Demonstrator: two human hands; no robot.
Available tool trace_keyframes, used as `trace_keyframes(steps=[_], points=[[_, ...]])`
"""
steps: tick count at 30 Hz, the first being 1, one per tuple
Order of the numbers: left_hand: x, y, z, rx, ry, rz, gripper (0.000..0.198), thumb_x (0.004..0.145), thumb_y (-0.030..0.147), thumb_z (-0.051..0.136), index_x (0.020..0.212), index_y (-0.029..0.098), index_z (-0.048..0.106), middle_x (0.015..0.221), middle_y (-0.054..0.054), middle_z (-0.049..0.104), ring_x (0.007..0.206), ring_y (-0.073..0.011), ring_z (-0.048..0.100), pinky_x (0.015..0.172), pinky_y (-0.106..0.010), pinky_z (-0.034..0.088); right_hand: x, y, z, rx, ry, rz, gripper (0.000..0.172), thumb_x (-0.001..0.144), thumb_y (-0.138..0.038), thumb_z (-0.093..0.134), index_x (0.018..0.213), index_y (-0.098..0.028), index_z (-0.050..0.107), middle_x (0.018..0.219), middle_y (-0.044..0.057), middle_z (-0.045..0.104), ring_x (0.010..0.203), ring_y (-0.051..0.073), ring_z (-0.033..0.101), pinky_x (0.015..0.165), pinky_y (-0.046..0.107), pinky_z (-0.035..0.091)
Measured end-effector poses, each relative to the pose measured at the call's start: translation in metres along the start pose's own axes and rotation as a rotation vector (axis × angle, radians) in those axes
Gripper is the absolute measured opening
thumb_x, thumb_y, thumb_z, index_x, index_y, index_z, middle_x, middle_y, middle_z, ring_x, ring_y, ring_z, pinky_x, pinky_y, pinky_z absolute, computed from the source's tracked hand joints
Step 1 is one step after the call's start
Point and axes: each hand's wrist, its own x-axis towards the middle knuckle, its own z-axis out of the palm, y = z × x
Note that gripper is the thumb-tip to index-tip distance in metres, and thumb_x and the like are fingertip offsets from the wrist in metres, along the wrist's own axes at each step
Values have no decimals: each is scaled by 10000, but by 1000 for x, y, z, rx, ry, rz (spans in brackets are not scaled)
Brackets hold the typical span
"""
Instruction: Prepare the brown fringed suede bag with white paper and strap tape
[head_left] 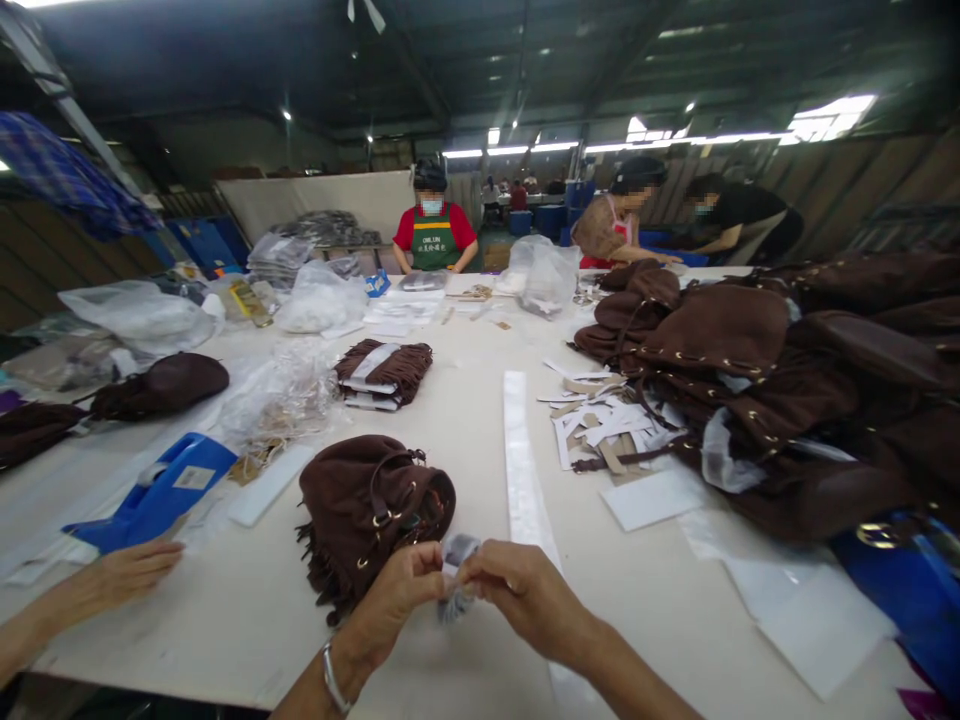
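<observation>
Both my hands meet low in the middle of the view, just in front of a brown suede fringed bag (367,510) lying on the white table (480,340). My left hand (397,595), with a silver bracelet on its wrist, and my right hand (525,590) both pinch a small grey-white crumpled piece (456,560) between them. I cannot make out what the piece is. It hangs just above the table edge, close to the bag's opening.
Another person's hand (127,570) rests at the left by a blue tape dispenser (161,490). A pile of brown bags (787,380) fills the right side, with paper scraps (600,420) beside it. A white strip (521,460) runs down the middle. Three people work at the far end.
</observation>
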Motion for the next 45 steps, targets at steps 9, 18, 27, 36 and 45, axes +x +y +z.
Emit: trace_keyframes(steps=[9, 18, 27, 36, 45], points=[[-3, -9, -10, -137, -27, -29, 202, 730, 220, 690, 875, 80, 677, 795, -74, 630, 786, -190, 545, 737, -293, 390, 10, -3, -1, 25, -109, 0, 188, 881, -98, 572, 957, -226, 686, 890, -13, 693, 839, 124, 628, 762, 192, 420], [-12, 1, -15, -186, -81, -66, 263, 700, 242, 713, 894, 70, 667, 850, -100, 650, 733, -165, 529, 699, -275, 378, 23, -12, 3, 42, -196, 125, 326, 801, -102, 605, 1080, -270, 591, 744, -65, 631, 676, 110, 573, 626, 187, 373], [-26, 9, -22, 13, -36, -49, 306, 705, 311, 742, 911, 95, 676, 870, -76, 657, 772, -177, 547, 727, -269, 390, 40, -9, 10, 51, -306, 266, 397, 674, -70, 612, 1024, -249, 558, 654, -73, 627, 593, 114, 564, 540, 177, 347], [-39, -3, -17, 137, 147, -74, 309, 613, 340, 791, 822, 131, 698, 756, -39, 641, 708, -184, 541, 667, -281, 406, 48, -2, 26, 211, -427, 430, 410, 561, -43, 482, 928, -224, 507, 506, -96, 558, 455, 91, 468, 422, 166, 290], [-20, -36, -35, 255, 198, -53, 398, 487, 446, 871, 740, 205, 681, 693, -18, 624, 712, -213, 552, 620, -304, 394, 59, 8, 31, 90, -486, 409, 335, 555, -78, 487, 854, -228, 463, 487, -108, 434, 475, 85, 376, 459, 198, 206]])
